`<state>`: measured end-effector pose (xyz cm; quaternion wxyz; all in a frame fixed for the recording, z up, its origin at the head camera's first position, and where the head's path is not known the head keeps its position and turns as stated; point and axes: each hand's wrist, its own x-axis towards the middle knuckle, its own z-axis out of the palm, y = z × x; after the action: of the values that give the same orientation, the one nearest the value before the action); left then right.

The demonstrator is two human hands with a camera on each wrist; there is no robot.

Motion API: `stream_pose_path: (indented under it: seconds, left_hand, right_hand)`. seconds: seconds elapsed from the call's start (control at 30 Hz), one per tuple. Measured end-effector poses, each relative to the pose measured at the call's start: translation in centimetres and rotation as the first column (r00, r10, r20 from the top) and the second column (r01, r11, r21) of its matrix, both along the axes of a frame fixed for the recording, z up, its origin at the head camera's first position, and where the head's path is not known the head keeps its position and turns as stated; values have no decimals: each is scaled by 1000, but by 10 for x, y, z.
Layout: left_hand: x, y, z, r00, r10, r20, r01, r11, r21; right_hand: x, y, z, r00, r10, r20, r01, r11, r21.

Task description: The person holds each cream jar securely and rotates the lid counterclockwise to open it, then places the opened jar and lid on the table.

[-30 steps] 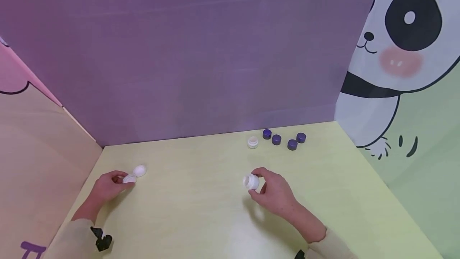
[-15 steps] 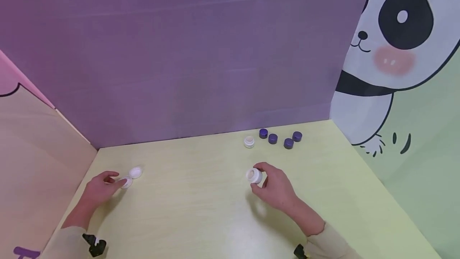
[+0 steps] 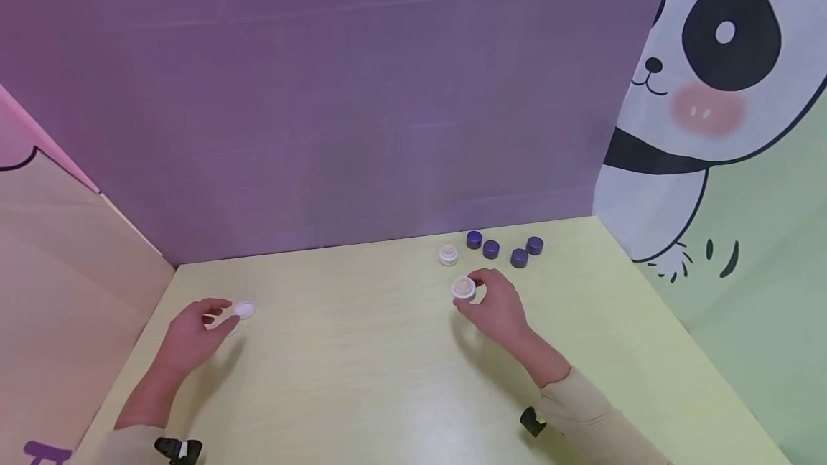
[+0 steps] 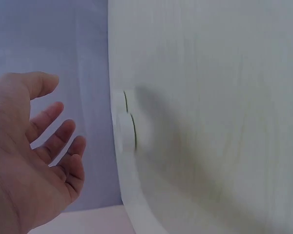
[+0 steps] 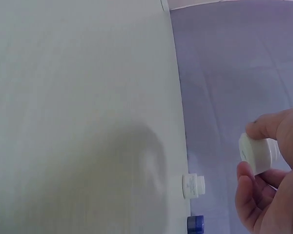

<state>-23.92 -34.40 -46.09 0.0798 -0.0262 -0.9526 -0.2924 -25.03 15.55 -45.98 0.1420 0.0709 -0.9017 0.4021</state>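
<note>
My right hand (image 3: 497, 311) pinches a small white jar (image 3: 464, 288) between thumb and fingers, held above the table with its open mouth upward. In the right wrist view the jar (image 5: 258, 153) shows its side and a narrower neck. My left hand (image 3: 194, 336), fingers loosely bent and holding nothing, hovers over two round white lids. The farther lid (image 3: 245, 309) shows past the fingertips; the nearer one is mostly hidden by the thumb in the head view. Both lie side by side in the left wrist view, the nearer lid (image 4: 127, 131) apart from the hand.
A second lidless white jar (image 3: 448, 255) stands near the table's back edge. Right of it are several small dark blue round pieces (image 3: 520, 258), pots or caps. A purple wall (image 3: 362, 128) rises behind the table (image 3: 349, 364), with panels at both sides.
My left hand has let go of the nearer lid and lifted off it. My right hand has moved the jar farther back and turned its mouth from sideways to upward.
</note>
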Motion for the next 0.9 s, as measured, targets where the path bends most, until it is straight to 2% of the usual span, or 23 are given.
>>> stream_pose_path:
  seconds: [0.27, 0.53, 0.73, 0.9]
  left_hand:
    - [11, 48, 2, 996, -68, -49, 71, 996, 57]
    - [16, 94, 2, 984, -172, -34, 175, 977, 120]
    - [19, 115, 6, 975, -221, -7, 221, 968, 117]
    - [15, 125, 12, 966, -257, 12, 255, 962, 99]
  right_hand:
    - [-24, 2, -1, 991, -65, 113, 64, 998, 12]
    - [-50, -4, -3, 980, -80, 182, 65, 994, 85]
    - [-69, -6, -6, 966, -113, 234, 78, 986, 150]
    - [-80, -6, -12, 950, -153, 271, 103, 976, 189]
